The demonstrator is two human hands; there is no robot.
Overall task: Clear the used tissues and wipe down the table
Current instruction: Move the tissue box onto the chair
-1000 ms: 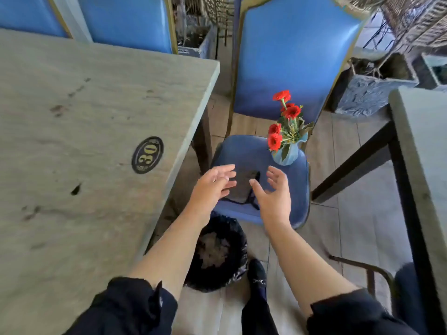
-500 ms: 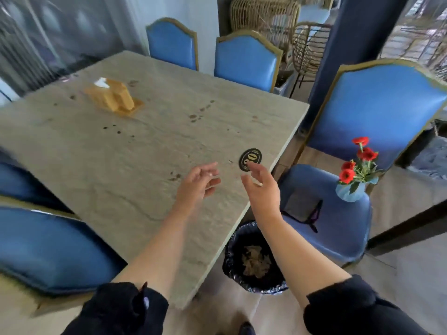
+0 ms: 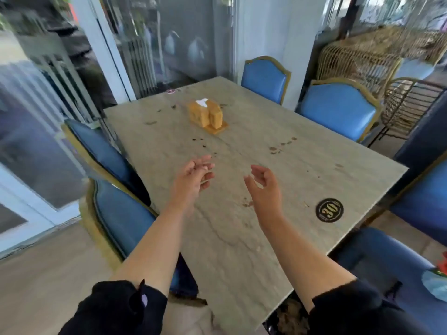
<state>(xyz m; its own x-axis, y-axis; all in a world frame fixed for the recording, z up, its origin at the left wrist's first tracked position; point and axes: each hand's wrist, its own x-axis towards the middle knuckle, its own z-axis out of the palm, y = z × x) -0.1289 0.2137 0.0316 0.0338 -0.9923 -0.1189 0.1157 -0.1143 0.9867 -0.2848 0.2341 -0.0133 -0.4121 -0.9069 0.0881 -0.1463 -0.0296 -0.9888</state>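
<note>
Left hand (image 3: 193, 180): over table (image 3: 242, 250), fingers loosely curled, holding nothing.
Right hand (image 3: 264, 189): likewise, empty.
Wooden tissue holder (image 3: 207, 116): well beyond fingertips.
Stains (image 3: 278, 147): past right fingers.

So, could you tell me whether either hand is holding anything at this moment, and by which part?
Nothing is held. The left hand and right hand both hang above the table with loosely curled, empty fingers.
</note>
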